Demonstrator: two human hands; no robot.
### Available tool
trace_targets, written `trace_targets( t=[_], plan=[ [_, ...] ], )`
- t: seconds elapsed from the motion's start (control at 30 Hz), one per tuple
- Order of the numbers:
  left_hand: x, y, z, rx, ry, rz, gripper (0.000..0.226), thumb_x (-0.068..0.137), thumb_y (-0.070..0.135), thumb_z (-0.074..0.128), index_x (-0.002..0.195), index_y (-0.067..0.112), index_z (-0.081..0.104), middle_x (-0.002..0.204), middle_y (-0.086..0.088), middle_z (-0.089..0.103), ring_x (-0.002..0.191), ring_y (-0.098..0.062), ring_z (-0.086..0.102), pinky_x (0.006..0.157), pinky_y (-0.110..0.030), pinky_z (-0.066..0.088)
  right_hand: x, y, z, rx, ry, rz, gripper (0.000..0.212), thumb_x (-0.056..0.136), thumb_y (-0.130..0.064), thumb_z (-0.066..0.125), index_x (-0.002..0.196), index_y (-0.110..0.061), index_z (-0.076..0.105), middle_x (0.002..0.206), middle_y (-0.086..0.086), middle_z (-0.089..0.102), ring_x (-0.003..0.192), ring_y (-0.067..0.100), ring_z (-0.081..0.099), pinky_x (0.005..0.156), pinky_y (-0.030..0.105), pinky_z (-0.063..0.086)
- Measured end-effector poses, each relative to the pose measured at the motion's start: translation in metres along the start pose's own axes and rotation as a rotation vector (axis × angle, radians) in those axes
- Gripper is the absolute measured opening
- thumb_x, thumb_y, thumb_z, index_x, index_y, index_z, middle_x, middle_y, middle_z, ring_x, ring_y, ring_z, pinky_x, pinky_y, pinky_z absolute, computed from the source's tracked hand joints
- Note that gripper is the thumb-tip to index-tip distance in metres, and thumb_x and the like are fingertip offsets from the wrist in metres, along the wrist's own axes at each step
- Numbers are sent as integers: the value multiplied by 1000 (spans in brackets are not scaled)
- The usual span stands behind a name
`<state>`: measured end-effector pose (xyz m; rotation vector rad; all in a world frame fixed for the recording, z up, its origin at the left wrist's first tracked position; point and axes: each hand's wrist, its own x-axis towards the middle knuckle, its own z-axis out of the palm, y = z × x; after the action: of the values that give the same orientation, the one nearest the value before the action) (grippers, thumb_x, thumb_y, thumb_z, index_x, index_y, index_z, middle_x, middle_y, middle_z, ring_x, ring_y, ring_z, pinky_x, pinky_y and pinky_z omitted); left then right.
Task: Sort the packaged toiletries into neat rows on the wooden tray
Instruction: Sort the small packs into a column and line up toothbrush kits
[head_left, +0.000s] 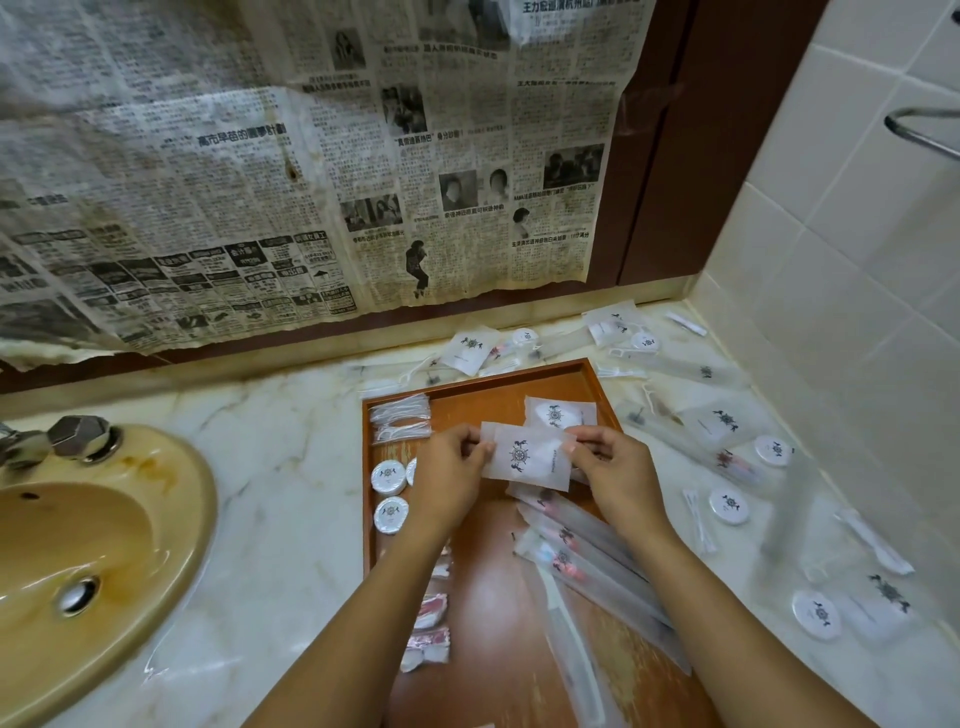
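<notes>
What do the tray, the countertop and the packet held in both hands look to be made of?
Tray: wood, reddish-brown with visible grain, slight sheen. Countertop: probably polished marble or an imitation, pale with veins. Packet, pinched by left hand and right hand: frosted translucent plastic, seemingly.

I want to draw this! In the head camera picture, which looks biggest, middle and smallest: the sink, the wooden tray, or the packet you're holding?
1. Wooden tray
2. Sink, partly cut off, so unsure
3. Packet
</notes>
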<state>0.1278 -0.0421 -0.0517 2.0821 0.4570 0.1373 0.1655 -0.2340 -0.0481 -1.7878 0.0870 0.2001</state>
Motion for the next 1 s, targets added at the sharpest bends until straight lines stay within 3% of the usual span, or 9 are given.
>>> trace_targets(
  t=[0.1, 0.2, 0.27, 0.47, 0.53, 0.6, 0.77, 1.0],
  plan=[
    [-16, -6, -10, -14, 20, -24, 7, 93, 18, 65, 89, 21, 70, 83, 8, 69, 78, -10, 65, 68, -27, 54, -14, 2, 6, 28, -79, 74, 13, 92, -11, 66, 104, -14, 69, 93, 1, 72, 70, 6, 66, 60, 15, 53],
    [-37, -14, -20, -28, 26, -66, 5, 94, 19, 64, 92, 18, 69, 84, 8, 68, 78, -7, 63, 60, -12, 47, -29, 6, 11, -2, -126, 125, 9, 90, -12, 68, 99, -12, 69, 77, 4, 71, 54, 10, 60, 55, 25, 52],
    [-53, -22, -26, -41, 32, -94, 7, 93, 21, 65, 91, 16, 70, 83, 7, 70, 76, -5, 64, 55, -8, 44, -41, 7, 14, -49, -155, 124, 6, 90, -11, 67, 92, -16, 69, 75, 4, 71, 52, 8, 60, 53, 24, 51],
    [-98, -44, -44, -33, 71, -84, 14, 91, 18, 67, 78, 20, 69, 71, 8, 67, 64, 1, 61, 54, -9, 44, -76, 15, 27, -140, -209, 97, 5, 89, -11, 69, 93, -11, 71, 73, 1, 69, 49, 2, 57, 50, 16, 45],
    [-113, -51, -49, -93, 54, -116, 8, 92, 17, 66, 86, 22, 70, 79, 4, 68, 72, -8, 68, 57, -25, 58, -88, 19, 30, -180, -224, 87, 3, 89, -12, 69, 91, -13, 71, 73, 2, 68, 49, 3, 56, 49, 15, 45],
    [-130, -56, -54, -136, 50, -125, 13, 92, 15, 66, 96, 27, 67, 83, 3, 68, 74, -12, 70, 58, -36, 61, -102, 24, 34, -193, -231, 79, 5, 88, -11, 69, 87, -16, 70, 75, 3, 69, 51, 4, 56, 49, 15, 45],
    [-164, -72, -62, -28, 101, -38, 27, 88, 17, 66, 103, 38, 59, 71, 13, 63, 65, -3, 60, 63, -23, 48, -130, 33, 38, -259, -245, 89, 7, 87, -12, 70, 86, -18, 72, 74, 1, 70, 46, -2, 54, 46, 12, 43],
    [-203, -88, -68, 116, 77, -33, 26, 91, 20, 63, 112, 34, 57, 70, 7, 57, 67, -7, 57, 62, -26, 48, -162, 42, 39, -266, -313, 92, 12, 87, -12, 70, 95, -21, 71, 77, 2, 71, 49, -3, 56, 50, 15, 45]
  ],
)
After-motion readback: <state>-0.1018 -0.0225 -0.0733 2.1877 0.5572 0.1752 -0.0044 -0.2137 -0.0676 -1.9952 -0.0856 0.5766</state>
